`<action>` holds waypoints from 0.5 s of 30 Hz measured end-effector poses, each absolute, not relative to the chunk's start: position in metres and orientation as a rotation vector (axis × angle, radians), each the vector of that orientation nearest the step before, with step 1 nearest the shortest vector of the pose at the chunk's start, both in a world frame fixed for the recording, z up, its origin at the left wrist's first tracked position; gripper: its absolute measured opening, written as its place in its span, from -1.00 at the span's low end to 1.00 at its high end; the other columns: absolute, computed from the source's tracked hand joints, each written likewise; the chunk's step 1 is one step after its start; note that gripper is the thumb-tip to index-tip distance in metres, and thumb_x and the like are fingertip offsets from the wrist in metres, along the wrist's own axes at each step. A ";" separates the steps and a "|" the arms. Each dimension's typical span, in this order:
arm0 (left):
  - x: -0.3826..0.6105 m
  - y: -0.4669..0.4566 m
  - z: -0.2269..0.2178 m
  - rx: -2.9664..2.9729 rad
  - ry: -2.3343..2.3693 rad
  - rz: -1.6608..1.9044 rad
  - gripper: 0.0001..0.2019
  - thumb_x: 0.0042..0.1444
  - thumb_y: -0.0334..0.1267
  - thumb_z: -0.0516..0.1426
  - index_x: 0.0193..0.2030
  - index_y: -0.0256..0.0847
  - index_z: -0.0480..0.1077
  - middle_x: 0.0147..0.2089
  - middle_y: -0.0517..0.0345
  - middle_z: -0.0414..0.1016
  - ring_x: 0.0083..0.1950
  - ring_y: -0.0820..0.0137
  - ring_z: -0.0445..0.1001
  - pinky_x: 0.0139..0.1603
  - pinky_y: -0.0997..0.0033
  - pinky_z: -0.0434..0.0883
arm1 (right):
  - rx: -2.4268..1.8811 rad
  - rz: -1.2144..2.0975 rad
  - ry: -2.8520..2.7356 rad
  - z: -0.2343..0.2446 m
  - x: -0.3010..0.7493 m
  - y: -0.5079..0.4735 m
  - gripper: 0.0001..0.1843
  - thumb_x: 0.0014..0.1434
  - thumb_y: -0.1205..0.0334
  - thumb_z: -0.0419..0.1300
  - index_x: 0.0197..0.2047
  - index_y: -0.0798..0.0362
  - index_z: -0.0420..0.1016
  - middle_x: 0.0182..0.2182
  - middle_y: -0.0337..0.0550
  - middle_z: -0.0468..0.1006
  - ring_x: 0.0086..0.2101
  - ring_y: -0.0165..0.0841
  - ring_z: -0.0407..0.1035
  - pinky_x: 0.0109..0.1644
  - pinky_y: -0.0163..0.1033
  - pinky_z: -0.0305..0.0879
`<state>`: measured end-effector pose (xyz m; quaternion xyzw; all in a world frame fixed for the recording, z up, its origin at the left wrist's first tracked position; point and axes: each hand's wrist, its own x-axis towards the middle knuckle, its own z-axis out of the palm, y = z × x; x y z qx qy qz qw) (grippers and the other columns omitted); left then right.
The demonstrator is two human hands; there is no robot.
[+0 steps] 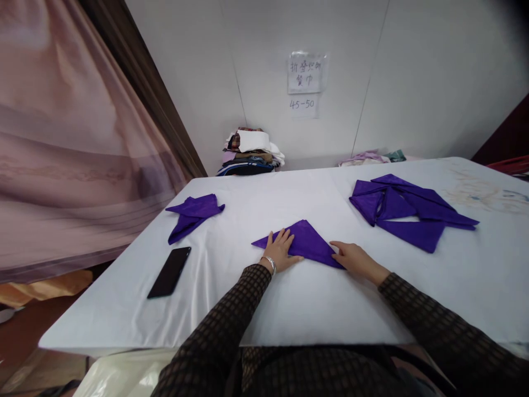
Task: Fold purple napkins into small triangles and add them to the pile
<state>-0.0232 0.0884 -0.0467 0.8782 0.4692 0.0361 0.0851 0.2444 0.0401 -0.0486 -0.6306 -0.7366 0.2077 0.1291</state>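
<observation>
Dark checked fabric: two sleeves (231,309), reaching in from the near edge over a white tablecloth (330,314). Cream seat (128,375), glossy, at lower left, below the table edge. Left hand (282,251), one, with silver-toned bracelet (271,263) at the wrist; palm down, fingers spread apart, lying on the left part of the cloth and gripping nothing. Right hand (354,259), one; fingers and thumb at the cloth's right corner, touching it; whether they pinch the fabric cannot be told. Folded purple cloth (311,241), one; flat on the table between and under the hands, roughly triangular, long edge toward the person, peak pointing away. Black phone (169,273), one; lying to the left, well apart from the hands. Loose purple cloth (198,207), one; crumpled, just beyond the phone. Purple heap (432,205), folded and overlapping, at the right, farther off than the right hand. Pink curtain (78,138), draped, left side. Stacked fabrics (250,157), mixed colours, behind the far table edge; low pile (366,159), lilac and green, farther right. Grey wall (177,49), bearing two paper notes (305,82), handwritten, the lower reading "45-50".
</observation>
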 end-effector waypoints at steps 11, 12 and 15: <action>0.000 0.039 -0.044 2.662 1.158 0.259 -0.45 0.15 -0.03 0.03 0.27 -0.08 0.16 0.30 0.09 0.22 0.28 0.17 0.16 0.27 0.04 0.08 | -1.685 1.121 -1.788 -0.054 0.242 0.008 -0.46 0.07 0.15 0.14 0.14 0.09 0.35 -0.56 -0.30 0.44 -0.62 -0.42 0.28 -0.55 -0.33 0.18; 0.001 0.037 -0.044 2.660 1.165 0.255 -0.46 0.15 -0.02 0.03 0.27 -0.08 0.17 0.29 0.09 0.23 0.28 0.17 0.17 0.26 0.03 0.09 | -1.675 1.195 -1.739 -0.055 0.241 0.005 -0.44 0.08 0.13 0.14 0.16 0.08 0.32 -0.57 -0.32 0.42 -0.65 -0.44 0.25 -0.59 -0.33 0.17; 0.004 0.037 -0.045 2.679 1.180 0.239 -0.55 0.19 -0.05 0.00 0.20 -0.09 0.27 0.27 0.10 0.27 0.27 0.19 0.18 0.25 0.05 0.12 | -1.640 1.362 -1.616 -0.054 0.238 -0.002 -0.40 0.09 0.11 0.14 0.21 0.04 0.24 -0.58 -0.36 0.38 -0.69 -0.47 0.21 -0.66 -0.35 0.15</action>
